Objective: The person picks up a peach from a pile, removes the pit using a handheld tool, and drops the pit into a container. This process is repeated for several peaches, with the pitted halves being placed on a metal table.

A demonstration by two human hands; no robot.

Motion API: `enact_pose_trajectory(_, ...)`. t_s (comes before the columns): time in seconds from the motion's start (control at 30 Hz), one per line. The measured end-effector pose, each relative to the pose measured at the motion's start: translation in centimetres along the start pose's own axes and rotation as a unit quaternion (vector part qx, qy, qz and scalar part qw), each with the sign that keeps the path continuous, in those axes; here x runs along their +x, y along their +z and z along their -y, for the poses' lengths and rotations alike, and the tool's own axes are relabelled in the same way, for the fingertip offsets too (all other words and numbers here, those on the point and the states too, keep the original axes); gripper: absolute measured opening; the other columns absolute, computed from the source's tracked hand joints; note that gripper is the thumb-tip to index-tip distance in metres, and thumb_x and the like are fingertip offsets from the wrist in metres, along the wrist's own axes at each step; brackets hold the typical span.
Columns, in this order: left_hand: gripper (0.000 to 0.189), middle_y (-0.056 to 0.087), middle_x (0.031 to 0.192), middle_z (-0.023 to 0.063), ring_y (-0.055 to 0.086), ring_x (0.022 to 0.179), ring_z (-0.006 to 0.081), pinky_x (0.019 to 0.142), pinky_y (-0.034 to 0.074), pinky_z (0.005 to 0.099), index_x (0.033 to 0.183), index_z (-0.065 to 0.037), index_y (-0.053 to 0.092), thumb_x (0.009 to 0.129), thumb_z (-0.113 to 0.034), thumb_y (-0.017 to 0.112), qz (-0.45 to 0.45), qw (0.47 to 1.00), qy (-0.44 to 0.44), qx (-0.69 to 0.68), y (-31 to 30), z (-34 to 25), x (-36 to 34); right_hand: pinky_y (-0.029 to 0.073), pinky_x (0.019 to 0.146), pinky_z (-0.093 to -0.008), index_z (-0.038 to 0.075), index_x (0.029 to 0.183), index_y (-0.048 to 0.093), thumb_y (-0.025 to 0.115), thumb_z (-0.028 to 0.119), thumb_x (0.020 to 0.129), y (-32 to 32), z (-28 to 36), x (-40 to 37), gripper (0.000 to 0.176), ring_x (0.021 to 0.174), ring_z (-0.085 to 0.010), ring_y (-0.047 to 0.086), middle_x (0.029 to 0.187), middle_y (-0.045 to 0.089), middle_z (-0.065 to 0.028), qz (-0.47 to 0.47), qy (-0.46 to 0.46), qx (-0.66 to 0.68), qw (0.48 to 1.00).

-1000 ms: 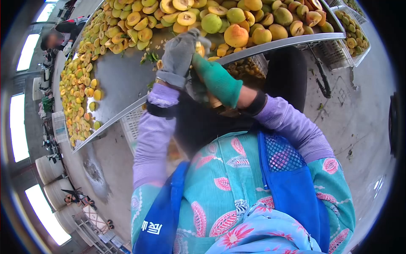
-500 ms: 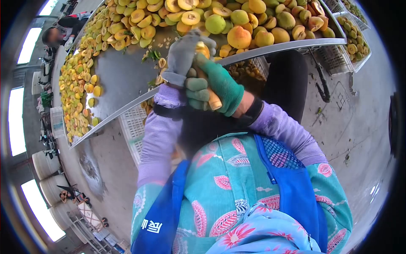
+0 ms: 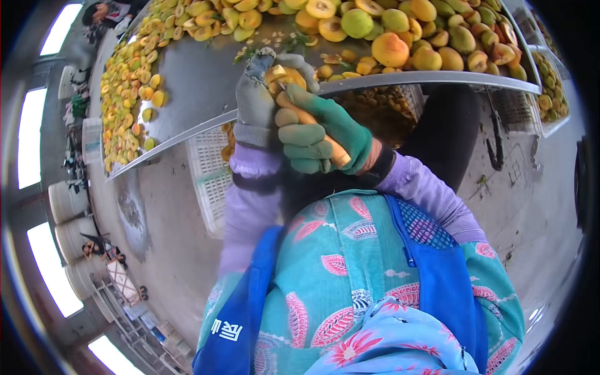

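Observation:
My left hand (image 3: 255, 94), in a grey glove, is closed around a yellow peach (image 3: 292, 77) whose cut flesh shows between the fingers. In a green glove, my right hand (image 3: 331, 131) grips the wooden handle of a knife (image 3: 338, 152). Its working end meets the peach and is mostly hidden by fruit and fingers. Both hands are together just in front of the metal table's edge (image 3: 212, 120). Beyond them lie whole peaches (image 3: 390, 50) and cut peach halves (image 3: 332, 29).
Halved peaches (image 3: 125, 94) line the table's left end. Under the table are a white plastic crate (image 3: 209, 181) and a container of dark fruit scraps (image 3: 381, 103). More fruit crates (image 3: 550, 94) stand at the right. A person (image 3: 106, 14) is at the far left.
Both hands have drawn slightly back from the fruit pile, and the peach in my left hand shows more. The view has shifted, so the table appears farther right.

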State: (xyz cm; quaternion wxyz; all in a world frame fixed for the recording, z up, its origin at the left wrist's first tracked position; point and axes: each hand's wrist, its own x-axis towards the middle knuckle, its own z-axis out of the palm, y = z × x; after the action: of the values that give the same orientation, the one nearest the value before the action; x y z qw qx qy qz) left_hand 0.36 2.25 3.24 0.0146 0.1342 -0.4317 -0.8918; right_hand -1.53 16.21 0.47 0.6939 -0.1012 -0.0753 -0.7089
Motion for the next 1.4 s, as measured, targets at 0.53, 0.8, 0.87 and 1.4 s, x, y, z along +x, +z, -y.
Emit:
enact_pose_trajectory(0.53,0.032,0.067,0.102,0.0156,0.064,0.094,0.0265,0.083,0.049,0.0355,0.110,-0.004,0.065,0.091,-0.028,0.055,-0.282,0.619,0.061,0.731,-13.7,-7.9,-4.1,0.039,0.039,-0.0233,0.015,0.092,0.052,0.048,0.048,0.098,-0.5,5.1,-4.1,0.034,0.045,-0.0111,0.049,0.059,0.049,0.0014,-0.344,-0.015,0.018,0.939)
enact_pose_trajectory(0.8,0.047,0.063,0.098,0.0271,0.062,0.098,0.0379,0.082,0.050,0.0434,0.109,0.000,0.058,0.077,-0.033,0.068,-0.097,0.510,0.155,0.841,3.0,0.6,17.3,0.039,0.045,-0.0255,0.015,0.089,0.056,0.050,0.045,0.097,3.9,4.3,-5.1,0.032,0.055,-0.0120,0.048,0.067,0.051,0.0002,-0.439,-0.138,-0.195,0.866)
enact_pose_trajectory(0.87,0.047,0.062,0.098,0.0252,0.061,0.096,0.0409,0.080,0.049,0.0476,0.108,-0.001,0.054,0.073,-0.028,0.070,-0.071,0.468,0.161,0.866,2.0,2.4,19.7,0.043,0.050,-0.0300,0.010,0.085,0.056,0.052,0.044,0.097,3.8,4.7,-5.5,0.036,0.058,-0.0129,0.050,0.067,0.051,-0.0008,-0.493,-0.158,-0.282,0.807)
enact_pose_trajectory(1.4,0.029,0.067,0.097,0.0093,0.065,0.086,0.0179,0.074,0.053,0.0309,0.110,0.000,0.062,0.099,-0.024,0.052,-0.081,0.925,0.202,0.310,0.5,3.2,5.4,0.050,0.060,-0.0455,-0.001,0.094,0.051,0.050,0.037,0.098,-0.5,3.2,-1.2,0.038,0.070,-0.0397,0.065,0.072,0.063,-0.0221,-0.497,-0.203,-0.689,0.488)
